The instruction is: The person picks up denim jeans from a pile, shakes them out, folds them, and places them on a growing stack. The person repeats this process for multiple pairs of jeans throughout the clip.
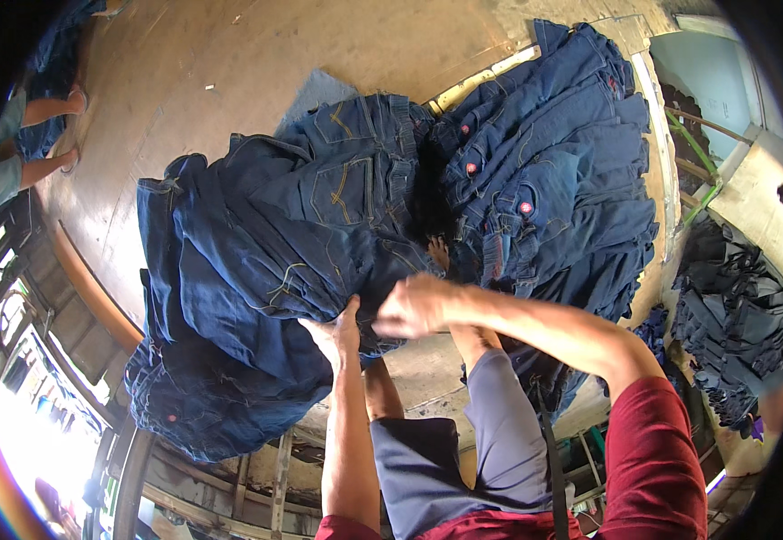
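Observation:
A heap of dark blue jeans (256, 225) with yellow stitching and elastic waistbands lies in front of me. My left hand (335, 335) grips the near edge of one pair, its thumb on top of the denim and its fingertips partly hidden in the folds. Close by, my right hand (416, 306) hovers over the same heap with curled fingers; motion blurs it, so whether anything is in it cannot be made out. To the right lies a second layered pile of jeans (544, 162), with round red labels on several pieces.
My bare foot (439, 253) shows between the two piles. Dark garments (733, 306) are heaped at the far right, near a green bar (696, 160). Another person's legs (49, 110) are at the upper left on the brown floor (184, 72). A slatted railing (40, 333) runs along the left.

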Tool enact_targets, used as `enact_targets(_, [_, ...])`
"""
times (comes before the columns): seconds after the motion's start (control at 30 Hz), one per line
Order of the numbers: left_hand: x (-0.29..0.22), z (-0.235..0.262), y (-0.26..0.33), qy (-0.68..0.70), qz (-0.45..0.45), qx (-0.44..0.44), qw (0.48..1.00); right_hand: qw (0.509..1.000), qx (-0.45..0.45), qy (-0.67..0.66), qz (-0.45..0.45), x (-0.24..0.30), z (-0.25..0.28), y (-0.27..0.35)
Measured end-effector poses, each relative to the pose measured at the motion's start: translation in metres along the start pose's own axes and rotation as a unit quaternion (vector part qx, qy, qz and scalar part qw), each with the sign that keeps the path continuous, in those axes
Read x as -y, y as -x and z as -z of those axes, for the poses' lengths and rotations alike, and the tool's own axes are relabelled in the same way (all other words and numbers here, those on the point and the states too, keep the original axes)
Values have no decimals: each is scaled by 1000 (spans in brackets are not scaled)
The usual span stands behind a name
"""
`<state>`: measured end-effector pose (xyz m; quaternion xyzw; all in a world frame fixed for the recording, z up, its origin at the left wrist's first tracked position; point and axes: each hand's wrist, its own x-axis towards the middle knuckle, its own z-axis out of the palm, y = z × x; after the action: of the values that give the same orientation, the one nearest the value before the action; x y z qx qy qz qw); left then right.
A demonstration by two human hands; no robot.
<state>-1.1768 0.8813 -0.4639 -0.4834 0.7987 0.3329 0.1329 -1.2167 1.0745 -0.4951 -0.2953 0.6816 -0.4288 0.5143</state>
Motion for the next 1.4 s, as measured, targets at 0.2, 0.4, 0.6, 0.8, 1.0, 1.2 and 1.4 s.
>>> enact_targets(0.2, [15, -7, -17, -10, -4, 5, 1000, 838, -402, 178, -323, -115, 81, -107])
enact_targets(0.4, [-1, -17, -5, 15, -4, 25, 1000, 868, -384, 183, -257, -106, 51, -73])
enact_targets(0.6, [-24, -14, 12, 73, -45, 31, 996, 967, -185, 172, -33, 20, -36, 26])
enact_targets(0.8, [-9, -12, -15, -62, -9, 27, 998, 930, -343, -120, -54, -46, 29, -37])
enact_targets(1.0, [-3, -29, -24, -71, 13, 22, 997, 848, -307, 268, -338, -163, 72, -109])
enact_targets(1.2, [-3, -27, -19, -67, 8, 32, 997, 922, -272, 165, -221, -102, 33, -54])
enact_targets(1.4, [2, 28, -2, -37, 0, 90, 995, 944, -292, 8, -151, 36, -46, 29])
